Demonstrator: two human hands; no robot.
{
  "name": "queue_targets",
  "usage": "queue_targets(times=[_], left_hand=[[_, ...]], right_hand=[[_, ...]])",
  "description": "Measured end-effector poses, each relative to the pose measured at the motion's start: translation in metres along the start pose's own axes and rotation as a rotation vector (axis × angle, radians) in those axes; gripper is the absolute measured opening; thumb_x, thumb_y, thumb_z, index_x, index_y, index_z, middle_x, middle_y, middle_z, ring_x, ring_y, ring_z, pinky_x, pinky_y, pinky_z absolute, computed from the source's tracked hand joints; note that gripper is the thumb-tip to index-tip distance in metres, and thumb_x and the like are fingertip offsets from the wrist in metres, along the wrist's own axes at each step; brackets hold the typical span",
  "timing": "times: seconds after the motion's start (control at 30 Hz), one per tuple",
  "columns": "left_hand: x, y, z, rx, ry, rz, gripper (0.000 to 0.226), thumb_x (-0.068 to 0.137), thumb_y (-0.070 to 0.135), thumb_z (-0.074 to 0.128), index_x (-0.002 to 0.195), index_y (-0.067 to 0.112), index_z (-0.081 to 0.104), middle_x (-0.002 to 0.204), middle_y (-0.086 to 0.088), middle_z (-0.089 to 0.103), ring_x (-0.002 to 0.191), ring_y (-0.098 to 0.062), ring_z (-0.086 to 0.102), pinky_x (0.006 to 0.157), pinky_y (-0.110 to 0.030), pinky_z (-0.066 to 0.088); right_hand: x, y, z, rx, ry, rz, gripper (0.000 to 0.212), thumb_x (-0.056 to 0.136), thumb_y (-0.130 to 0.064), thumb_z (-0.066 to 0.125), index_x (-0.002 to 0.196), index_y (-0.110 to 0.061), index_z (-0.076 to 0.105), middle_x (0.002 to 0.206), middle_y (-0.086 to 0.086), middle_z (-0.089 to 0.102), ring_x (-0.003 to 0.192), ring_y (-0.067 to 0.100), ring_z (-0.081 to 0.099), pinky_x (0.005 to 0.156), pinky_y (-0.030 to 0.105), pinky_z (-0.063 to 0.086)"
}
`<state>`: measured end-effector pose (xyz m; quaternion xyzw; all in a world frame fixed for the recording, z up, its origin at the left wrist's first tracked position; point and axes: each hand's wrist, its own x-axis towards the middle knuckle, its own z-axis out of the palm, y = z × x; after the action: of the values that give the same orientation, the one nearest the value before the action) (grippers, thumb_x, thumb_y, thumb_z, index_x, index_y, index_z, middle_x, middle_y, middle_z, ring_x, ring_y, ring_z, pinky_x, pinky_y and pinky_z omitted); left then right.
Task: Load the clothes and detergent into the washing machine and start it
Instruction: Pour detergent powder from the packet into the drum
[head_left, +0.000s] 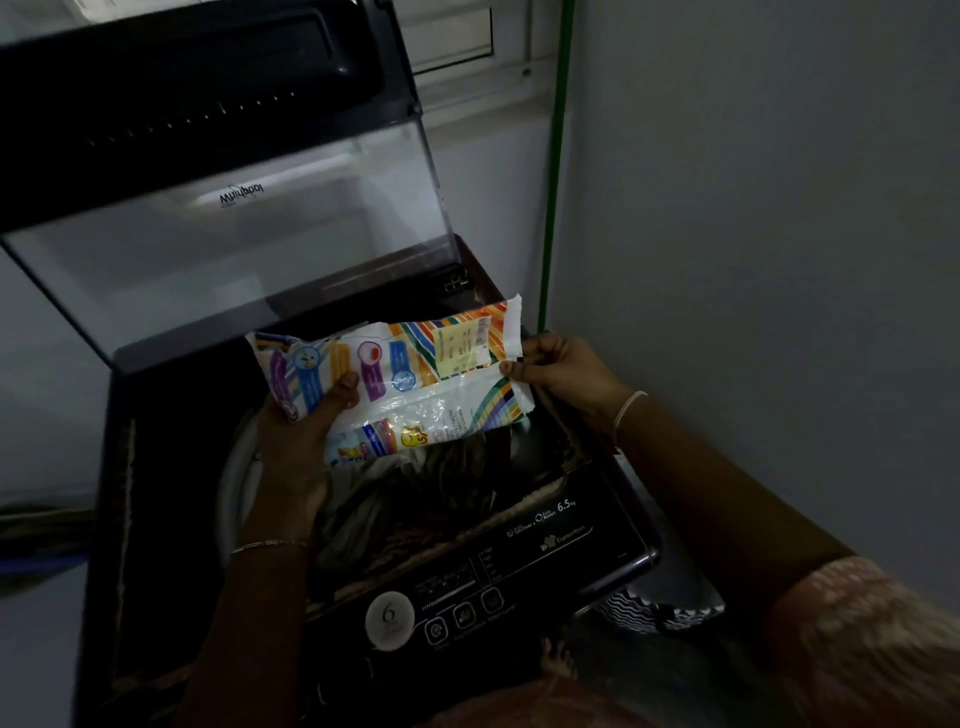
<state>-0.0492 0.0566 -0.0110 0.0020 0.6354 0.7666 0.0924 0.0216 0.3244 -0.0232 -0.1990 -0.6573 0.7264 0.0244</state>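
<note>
A colourful detergent packet (415, 379) lies sideways above the open drum of the top-loading washing machine (156, 467). My left hand (296, 447) grips its left end from below, thumb on top. At the packet's torn right end, my right hand (561, 369) pinches the edge. Dark clothes (410, 499) fill the drum under the packet. The glass lid (234, 218) stands raised behind. A dark control panel (467, 597) with a round dial and buttons runs along the near edge.
A grey wall stands close on the right, with a green pipe (556, 156) running down the corner. A black-and-white patterned thing (660, 608) sits on the floor by the machine's right front corner. My toes (558, 657) show below the panel.
</note>
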Motion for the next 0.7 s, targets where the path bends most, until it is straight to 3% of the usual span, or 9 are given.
queue_targets(times=[0.1,0.27,0.33,0.43,0.57,0.7], left_hand=[[-0.003,-0.007,-0.004,-0.063,0.017,-0.086,0.039,0.080,0.020,0.075,0.117,0.016,0.064,0.115,-0.012,0.069,0.103,-0.036,0.067,0.084,-0.056,0.053],[-0.007,-0.019,-0.006,-0.189,0.068,-0.182,0.023,0.085,0.018,0.068,0.107,0.025,0.067,0.106,-0.004,0.073,0.088,-0.023,0.072,0.066,-0.041,0.059],[-0.009,-0.024,-0.008,-0.232,0.063,-0.238,0.031,0.083,0.025,0.071,0.113,0.026,0.065,0.107,-0.002,0.073,0.090,-0.023,0.072,0.068,-0.041,0.059],[-0.011,-0.030,-0.009,-0.294,0.027,-0.346,0.057,0.078,0.038,0.072,0.130,0.021,0.057,0.123,-0.008,0.066,0.107,-0.032,0.065,0.080,-0.048,0.057],[-0.012,-0.032,-0.005,-0.396,-0.035,-0.449,0.046,0.092,0.034,0.055,0.134,0.016,0.053,0.128,-0.010,0.063,0.101,-0.026,0.068,0.073,-0.040,0.059],[-0.015,-0.034,0.000,-0.457,-0.056,-0.507,0.047,0.092,0.034,0.054,0.135,0.013,0.053,0.124,-0.010,0.065,0.091,-0.024,0.071,0.067,-0.038,0.059]], right_hand=[[0.008,-0.008,0.003,-0.056,-0.031,0.001,0.008,0.078,-0.006,0.074,0.085,-0.007,0.070,0.090,0.006,0.074,0.084,0.021,0.072,0.079,0.033,0.060],[0.011,-0.026,0.008,-0.169,-0.088,0.041,0.031,0.078,-0.013,0.075,0.100,0.007,0.067,0.100,0.016,0.073,0.093,0.029,0.071,0.083,0.042,0.058],[0.011,-0.032,0.010,-0.191,-0.101,0.043,0.030,0.078,-0.013,0.075,0.101,0.007,0.067,0.102,0.017,0.072,0.095,0.030,0.071,0.084,0.042,0.058],[0.010,-0.040,0.013,-0.222,-0.129,0.046,0.016,0.080,-0.014,0.073,0.091,-0.003,0.070,0.103,0.016,0.072,0.095,0.028,0.071,0.083,0.039,0.059],[0.009,-0.047,0.016,-0.232,-0.132,0.055,0.018,0.081,-0.016,0.073,0.093,-0.003,0.070,0.103,0.014,0.072,0.090,0.025,0.072,0.078,0.035,0.060],[0.007,-0.052,0.019,-0.229,-0.103,0.050,0.027,0.081,-0.017,0.073,0.101,0.000,0.066,0.106,0.016,0.072,0.088,0.024,0.072,0.078,0.036,0.060]])
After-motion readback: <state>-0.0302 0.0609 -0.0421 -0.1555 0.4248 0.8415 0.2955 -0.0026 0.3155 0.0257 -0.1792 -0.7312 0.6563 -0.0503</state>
